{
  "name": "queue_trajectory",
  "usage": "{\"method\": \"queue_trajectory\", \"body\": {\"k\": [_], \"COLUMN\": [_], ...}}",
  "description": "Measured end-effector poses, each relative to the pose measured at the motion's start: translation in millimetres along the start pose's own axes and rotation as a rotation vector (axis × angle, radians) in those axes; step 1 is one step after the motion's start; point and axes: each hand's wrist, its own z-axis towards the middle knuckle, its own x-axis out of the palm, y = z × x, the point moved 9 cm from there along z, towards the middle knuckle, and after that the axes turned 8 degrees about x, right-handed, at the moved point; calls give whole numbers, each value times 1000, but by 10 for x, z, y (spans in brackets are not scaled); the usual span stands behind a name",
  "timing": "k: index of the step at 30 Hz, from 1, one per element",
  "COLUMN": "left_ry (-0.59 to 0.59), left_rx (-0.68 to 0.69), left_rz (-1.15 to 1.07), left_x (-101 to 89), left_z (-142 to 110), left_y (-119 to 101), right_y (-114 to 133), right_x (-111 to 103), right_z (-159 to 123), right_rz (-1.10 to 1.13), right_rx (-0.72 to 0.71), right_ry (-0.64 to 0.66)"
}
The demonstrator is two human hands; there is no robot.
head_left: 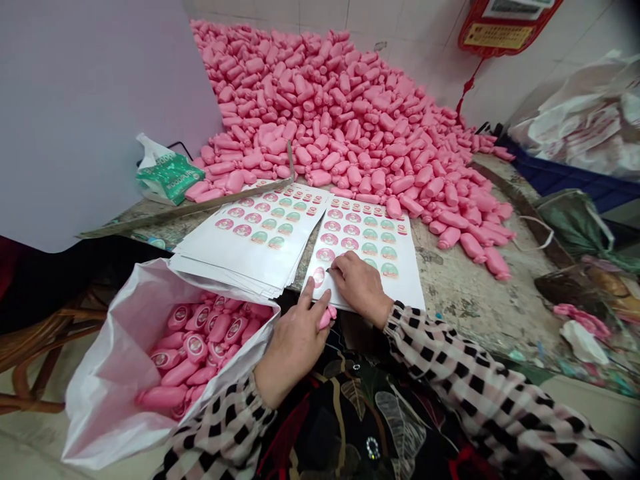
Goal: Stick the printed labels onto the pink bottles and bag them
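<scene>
Pink labelled bottles (195,347) fill a sack (107,407) near left, beside stacked sheets (235,263). The left hand (295,337) holds a bottle (327,318) at the near edge; the right hand (363,287), fingers narrowed, its hold unclear, apparently works a sticker (319,277) loose, calling for a fine pinch. Far right, bottles lie heaped (380,133).

Print on the green packet (173,177) and stickers (370,249) seems too blurred.
</scene>
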Motion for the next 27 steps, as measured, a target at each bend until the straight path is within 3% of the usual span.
{"method": "queue_trajectory", "body": {"k": [20,27], "left_ry": [-54,-67], "left_rx": [17,32], "left_rz": [9,0], "left_x": [87,105], "left_z": [15,8], "left_y": [16,23], "right_y": [-8,0], "right_x": [20,-12], "right_z": [8,-1], "right_rz": [65,1], "right_rx": [-71,-56], "right_ry": [58,10]}}
